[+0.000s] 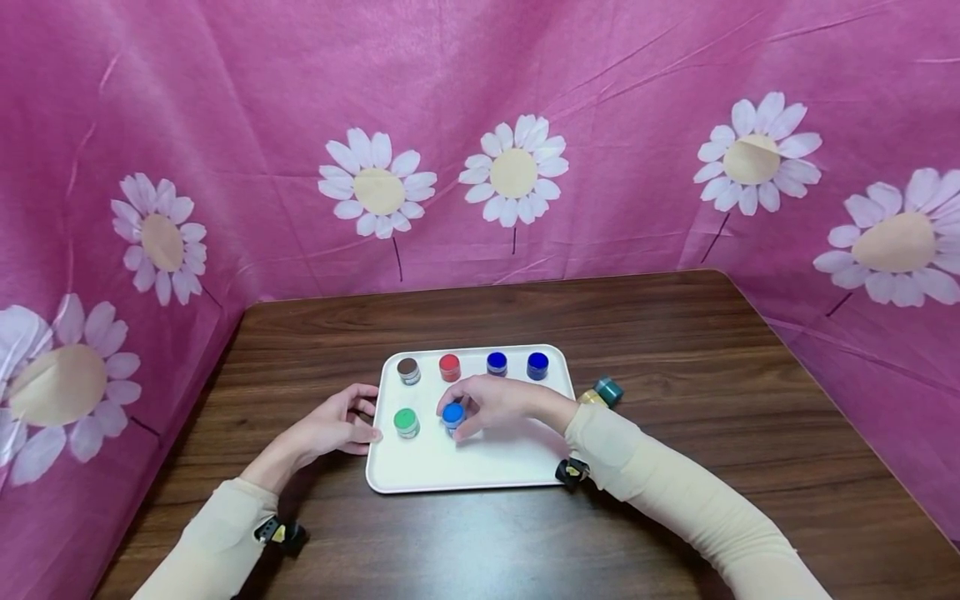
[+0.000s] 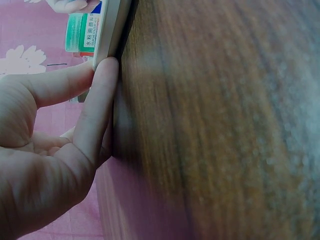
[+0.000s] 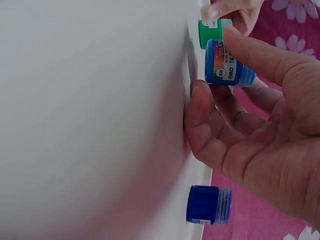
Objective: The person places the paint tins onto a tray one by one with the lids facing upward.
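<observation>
A white tray (image 1: 465, 471) lies on the table, its left edge held by my left hand (image 1: 333, 425). In the left wrist view, the thumb and a finger of the left hand (image 2: 55, 145) meet at the tray rim (image 2: 111, 37). My right hand (image 1: 495, 402) pinches a light blue paint jar (image 1: 453, 415) between thumb and fingers, low over the tray's middle. A green paint jar (image 1: 406, 422), labelled as gouache, stands to its left. In the right wrist view, the blue jar (image 3: 222, 65) sits upright by the right hand's fingertips (image 3: 202, 102).
Along the tray's far side stand a brown jar (image 1: 408, 370), a red jar (image 1: 449, 367) and two dark blue jars (image 1: 537, 365). Right of the tray, a dark green jar (image 1: 608, 390) and a yellow jar (image 1: 593, 398) lie on the wooden table (image 1: 675, 350). Pink flowered cloth (image 1: 450, 67) hangs around it.
</observation>
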The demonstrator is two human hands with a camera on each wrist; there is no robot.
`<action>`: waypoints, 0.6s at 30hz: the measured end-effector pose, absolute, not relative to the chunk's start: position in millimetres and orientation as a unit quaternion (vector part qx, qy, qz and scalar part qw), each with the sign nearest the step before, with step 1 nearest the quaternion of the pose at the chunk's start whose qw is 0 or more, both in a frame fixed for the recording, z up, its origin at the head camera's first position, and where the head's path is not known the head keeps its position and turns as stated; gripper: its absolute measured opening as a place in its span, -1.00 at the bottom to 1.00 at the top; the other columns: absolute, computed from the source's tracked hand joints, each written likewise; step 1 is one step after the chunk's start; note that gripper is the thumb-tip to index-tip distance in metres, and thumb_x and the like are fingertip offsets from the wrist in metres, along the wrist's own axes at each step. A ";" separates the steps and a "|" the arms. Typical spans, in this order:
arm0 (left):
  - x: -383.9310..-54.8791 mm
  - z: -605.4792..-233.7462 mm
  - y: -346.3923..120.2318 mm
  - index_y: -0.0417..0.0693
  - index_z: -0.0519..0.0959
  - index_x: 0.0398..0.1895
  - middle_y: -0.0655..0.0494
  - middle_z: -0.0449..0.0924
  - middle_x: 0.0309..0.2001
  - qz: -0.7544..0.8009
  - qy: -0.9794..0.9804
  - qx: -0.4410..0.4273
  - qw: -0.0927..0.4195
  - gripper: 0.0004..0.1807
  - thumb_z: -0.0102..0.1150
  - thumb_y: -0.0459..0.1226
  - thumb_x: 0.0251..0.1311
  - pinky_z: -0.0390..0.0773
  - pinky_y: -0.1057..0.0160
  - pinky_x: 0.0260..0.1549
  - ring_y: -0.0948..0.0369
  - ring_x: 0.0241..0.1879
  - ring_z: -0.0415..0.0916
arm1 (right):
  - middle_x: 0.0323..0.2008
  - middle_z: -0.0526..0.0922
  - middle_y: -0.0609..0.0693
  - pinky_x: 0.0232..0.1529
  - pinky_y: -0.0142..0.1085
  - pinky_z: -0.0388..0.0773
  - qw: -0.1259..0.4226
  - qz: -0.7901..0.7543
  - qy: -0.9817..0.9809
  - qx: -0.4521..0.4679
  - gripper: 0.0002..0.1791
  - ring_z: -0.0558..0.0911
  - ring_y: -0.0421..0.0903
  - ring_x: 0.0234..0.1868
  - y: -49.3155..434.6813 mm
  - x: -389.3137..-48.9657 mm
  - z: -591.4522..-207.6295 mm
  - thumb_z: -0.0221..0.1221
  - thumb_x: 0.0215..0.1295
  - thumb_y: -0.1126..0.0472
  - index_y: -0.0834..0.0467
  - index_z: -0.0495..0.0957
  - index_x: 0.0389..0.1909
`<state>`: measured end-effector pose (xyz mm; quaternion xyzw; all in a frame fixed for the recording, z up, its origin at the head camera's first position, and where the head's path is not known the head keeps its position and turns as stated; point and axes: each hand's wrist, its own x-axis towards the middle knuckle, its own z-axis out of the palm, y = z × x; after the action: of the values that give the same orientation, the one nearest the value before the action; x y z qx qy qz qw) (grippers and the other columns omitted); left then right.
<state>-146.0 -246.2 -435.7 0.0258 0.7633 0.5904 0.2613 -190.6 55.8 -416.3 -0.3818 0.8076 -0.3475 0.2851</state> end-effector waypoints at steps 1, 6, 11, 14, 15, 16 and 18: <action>-145.9 -435.6 -246.1 -0.35 0.12 0.39 -0.21 0.28 0.03 0.591 0.763 0.025 0.261 -0.21 0.31 -0.55 0.13 0.72 0.06 -0.26 0.11 -0.22 0.52 | -0.10 0.65 -0.14 -0.03 -0.36 0.54 0.286 -0.348 0.807 -0.382 -0.58 0.53 -0.24 -0.18 55.6 -190.5 -416.8 0.45 0.20 0.24 0.17 0.63 0.08; -145.5 -434.4 -245.9 -0.34 0.12 0.40 -0.22 0.28 0.03 0.590 0.764 0.024 0.262 -0.20 0.32 -0.55 0.13 0.72 0.05 -0.25 0.10 -0.21 0.51 | -0.08 0.64 -0.13 -0.06 -0.38 0.53 0.285 -0.353 0.805 -0.382 -0.57 0.53 -0.23 -0.18 55.6 -190.3 -417.3 0.46 0.19 0.25 0.18 0.63 0.08; -144.8 -432.2 -246.1 -0.34 0.12 0.40 -0.22 0.28 0.04 0.589 0.764 0.023 0.263 -0.20 0.33 -0.54 0.14 0.72 0.05 -0.25 0.10 -0.21 0.51 | -0.06 0.64 -0.13 -0.07 -0.38 0.51 0.284 -0.349 0.809 -0.379 -0.57 0.52 -0.21 -0.17 54.6 -190.7 -418.2 0.45 0.20 0.25 0.15 0.62 0.10; -144.3 -431.8 -245.9 -0.34 0.12 0.40 -0.22 0.28 0.04 0.589 0.764 0.024 0.261 -0.20 0.33 -0.54 0.14 0.72 0.05 -0.25 0.10 -0.22 0.53 | -0.06 0.64 -0.13 -0.07 -0.37 0.51 0.283 -0.347 0.812 -0.375 -0.56 0.52 -0.18 -0.17 53.7 -190.6 -418.0 0.45 0.20 0.25 0.13 0.63 0.11; -144.2 -432.3 -245.6 -0.34 0.12 0.40 -0.22 0.28 0.03 0.590 0.764 0.025 0.260 -0.20 0.33 -0.54 0.14 0.72 0.05 -0.25 0.10 -0.22 0.53 | -0.06 0.64 -0.13 -0.06 -0.37 0.51 0.283 -0.346 0.813 -0.373 -0.56 0.52 -0.18 -0.16 53.8 -190.3 -417.8 0.45 0.20 0.25 0.12 0.63 0.11; -143.9 -433.2 -244.9 -0.34 0.12 0.40 -0.23 0.29 0.04 0.590 0.763 0.026 0.260 -0.20 0.33 -0.53 0.14 0.72 0.04 -0.25 0.10 -0.22 0.53 | -0.05 0.64 -0.14 -0.05 -0.36 0.51 0.285 -0.345 0.814 -0.370 -0.55 0.53 -0.17 -0.16 54.0 -189.9 -417.7 0.46 0.19 0.25 0.11 0.63 0.11; -143.0 -435.6 -243.3 -0.34 0.12 0.40 -0.22 0.30 0.03 0.593 0.761 0.027 0.262 -0.20 0.33 -0.53 0.14 0.72 0.04 -0.25 0.10 -0.22 0.54 | -0.06 0.64 -0.14 -0.04 -0.35 0.51 0.289 -0.344 0.815 -0.366 -0.55 0.53 -0.15 -0.15 55.1 -188.7 -417.6 0.46 0.18 0.26 0.11 0.63 0.10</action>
<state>-143.0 -243.3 -435.6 0.0272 0.7611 0.5928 0.2617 -188.7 55.1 -417.6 -0.3661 0.8146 -0.3443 0.2895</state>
